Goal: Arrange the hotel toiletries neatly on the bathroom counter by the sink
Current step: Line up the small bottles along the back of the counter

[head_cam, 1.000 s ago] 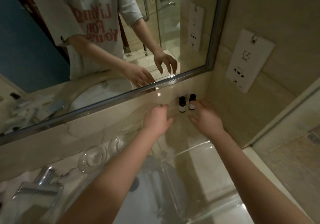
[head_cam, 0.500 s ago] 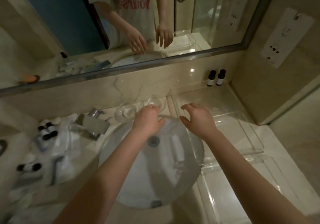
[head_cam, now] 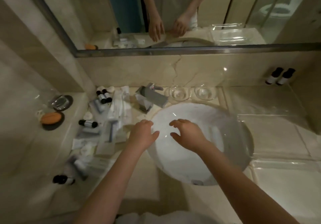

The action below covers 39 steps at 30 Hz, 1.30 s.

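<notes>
Two small black-capped bottles [head_cam: 279, 76] stand side by side in the far right corner of the counter. A jumble of toiletries lies left of the white sink [head_cam: 199, 168]: several small dark-capped bottles [head_cam: 103, 95], one lying bottle [head_cam: 88, 123], another [head_cam: 63, 180] near the front, and white packets [head_cam: 118, 109]. My left hand [head_cam: 143, 134] hovers at the sink's left rim, fingers apart, holding nothing. My right hand [head_cam: 188, 134] hangs over the basin, also holding nothing.
A chrome faucet [head_cam: 150, 99] stands behind the sink, with two upturned glasses [head_cam: 192, 92] to its right. A clear acrylic tray [head_cam: 271, 137] lies right of the sink. An orange soap [head_cam: 51, 118] on a dark dish and a glass ashtray [head_cam: 60, 102] sit far left. A mirror [head_cam: 173, 15] spans the back wall.
Both hands drew back from the two bottles in the right corner and swung left over the sink. My view turned left and down, bringing the pile of toiletries into sight.
</notes>
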{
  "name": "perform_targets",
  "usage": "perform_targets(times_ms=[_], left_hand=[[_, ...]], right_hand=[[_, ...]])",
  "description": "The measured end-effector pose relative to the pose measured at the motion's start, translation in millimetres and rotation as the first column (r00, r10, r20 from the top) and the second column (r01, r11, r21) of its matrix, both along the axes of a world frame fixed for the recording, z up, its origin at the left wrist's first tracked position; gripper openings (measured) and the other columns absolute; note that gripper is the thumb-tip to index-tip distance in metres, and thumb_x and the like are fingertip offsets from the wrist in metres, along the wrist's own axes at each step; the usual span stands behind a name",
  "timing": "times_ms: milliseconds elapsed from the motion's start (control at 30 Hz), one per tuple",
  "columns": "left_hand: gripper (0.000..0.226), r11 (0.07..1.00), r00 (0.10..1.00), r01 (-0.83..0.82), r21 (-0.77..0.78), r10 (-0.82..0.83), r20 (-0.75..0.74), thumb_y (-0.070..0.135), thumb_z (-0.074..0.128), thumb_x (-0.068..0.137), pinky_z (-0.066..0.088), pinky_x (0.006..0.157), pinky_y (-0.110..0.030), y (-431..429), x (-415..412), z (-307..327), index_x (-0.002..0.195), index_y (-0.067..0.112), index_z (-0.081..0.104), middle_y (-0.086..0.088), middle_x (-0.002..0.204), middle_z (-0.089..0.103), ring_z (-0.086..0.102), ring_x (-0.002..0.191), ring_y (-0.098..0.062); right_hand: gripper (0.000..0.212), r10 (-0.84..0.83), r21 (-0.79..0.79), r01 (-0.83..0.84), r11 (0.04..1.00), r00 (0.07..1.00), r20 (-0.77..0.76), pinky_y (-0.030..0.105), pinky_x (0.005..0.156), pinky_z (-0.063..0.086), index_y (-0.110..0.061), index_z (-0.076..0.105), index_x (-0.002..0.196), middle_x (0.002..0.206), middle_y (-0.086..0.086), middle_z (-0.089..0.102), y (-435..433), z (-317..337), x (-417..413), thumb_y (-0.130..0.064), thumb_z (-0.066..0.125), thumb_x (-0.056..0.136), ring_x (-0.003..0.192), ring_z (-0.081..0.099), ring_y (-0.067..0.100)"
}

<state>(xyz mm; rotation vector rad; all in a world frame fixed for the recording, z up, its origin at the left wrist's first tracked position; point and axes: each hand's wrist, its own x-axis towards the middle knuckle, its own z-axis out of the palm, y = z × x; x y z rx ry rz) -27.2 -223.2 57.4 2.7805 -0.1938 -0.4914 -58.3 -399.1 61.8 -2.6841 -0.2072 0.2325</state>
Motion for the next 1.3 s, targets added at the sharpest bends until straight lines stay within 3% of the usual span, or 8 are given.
perform_targets(times_ms=[67, 167, 267, 367, 567, 800, 1000, 1300], left_hand=[[0.04, 0.998, 0.997, -0.066, 0.015, 0.066, -0.041, 0.041, 0.051, 0.09, 0.047, 0.094, -0.038, 34, -3, -6, 0.115, 0.011, 0.058, -0.009, 0.123, 0.056, 0.055, 0.109, -0.026], [0.046, 0.984, 0.981, -0.179, -0.007, 0.178, -0.076, 0.039, 0.055, 0.089, 0.046, 0.098, -0.04, 86, -5, -9, 0.126, 0.011, 0.055, -0.01, 0.129, 0.054, 0.052, 0.118, -0.028], [0.038, 0.95, 0.947, -0.311, -0.023, 0.308, -0.092, 0.034, 0.055, 0.089, 0.049, 0.093, -0.038, 136, 4, -13, 0.114, 0.007, 0.061, -0.015, 0.113, 0.06, 0.056, 0.115, -0.032], [0.048, 0.857, 0.858, -0.505, -0.103, 0.486, -0.169, 0.03, 0.058, 0.09, 0.046, 0.096, -0.037, 176, 19, -12, 0.13, 0.005, 0.052, -0.014, 0.129, 0.057, 0.054, 0.118, -0.032], [0.048, 0.68, 0.704, -0.709, -0.186, 0.668, -0.242, 0.038, 0.057, 0.085, 0.051, 0.091, -0.043, 221, 64, -24, 0.121, 0.006, 0.055, -0.018, 0.119, 0.062, 0.059, 0.106, -0.035], [0.05, 0.504, 0.532, -0.846, -0.172, 0.788, -0.309, 0.036, 0.057, 0.087, 0.045, 0.092, -0.037, 224, 104, -34, 0.126, 0.004, 0.051, -0.017, 0.127, 0.057, 0.055, 0.114, -0.034], [0.041, 0.497, 0.518, -0.855, -0.147, 0.814, -0.263, 0.035, 0.055, 0.085, 0.048, 0.09, -0.038, 228, 123, -55, 0.119, 0.011, 0.059, -0.012, 0.12, 0.063, 0.058, 0.111, -0.034], [0.053, 0.351, 0.435, -0.896, -0.272, 0.817, -0.378, 0.037, 0.067, 0.082, 0.045, 0.087, -0.035, 231, 132, -62, 0.121, 0.003, 0.057, -0.016, 0.122, 0.062, 0.058, 0.113, -0.033]], right_hand=[[0.037, 0.088, -0.013, -0.089, 0.996, 0.995, -0.047, 0.031, 0.087, 0.044, -0.022, 0.052, 0.128, 0.123, 0.0, 0.061, 30, 0, 9, -0.031, 0.052, 0.092, 0.112, 0.056, 0.02], [0.035, 0.202, -0.025, -0.205, 0.978, 0.975, -0.097, 0.03, 0.088, 0.044, -0.021, 0.053, 0.126, 0.122, 0.001, 0.061, 75, -2, 29, -0.029, 0.051, 0.092, 0.11, 0.056, 0.02], [0.034, 0.283, -0.036, -0.29, 0.956, 0.95, -0.134, 0.032, 0.087, 0.045, -0.019, 0.054, 0.125, 0.122, 0.004, 0.061, 116, -5, 51, -0.027, 0.052, 0.092, 0.11, 0.056, 0.023], [0.035, 0.328, -0.048, -0.339, 0.94, 0.932, -0.155, 0.035, 0.09, 0.047, -0.018, 0.055, 0.125, 0.123, 0.007, 0.06, 150, -5, 77, -0.025, 0.053, 0.09, 0.113, 0.055, 0.025], [0.039, 0.312, -0.071, -0.328, 0.942, 0.934, -0.173, 0.038, 0.092, 0.049, -0.018, 0.05, 0.129, 0.129, 0.007, 0.055, 195, -4, 134, -0.027, 0.054, 0.091, 0.113, 0.055, 0.026], [0.037, 0.279, -0.085, -0.3, 0.95, 0.939, -0.199, 0.035, 0.091, 0.047, -0.017, 0.053, 0.127, 0.126, 0.006, 0.059, 222, -14, 200, -0.027, 0.054, 0.091, 0.113, 0.056, 0.025], [0.034, 0.197, -0.079, -0.221, 0.972, 0.951, -0.237, 0.036, 0.085, 0.048, -0.011, 0.054, 0.12, 0.116, 0.013, 0.062, 253, -30, 250, -0.023, 0.054, 0.089, 0.104, 0.058, 0.029], [0.048, 0.037, -0.156, -0.063, 0.986, 0.986, -0.163, 0.034, 0.069, 0.044, -0.011, 0.046, 0.123, 0.117, 0.01, 0.052, 300, -57, 274, -0.041, 0.055, 0.087, 0.103, 0.057, 0.029]])
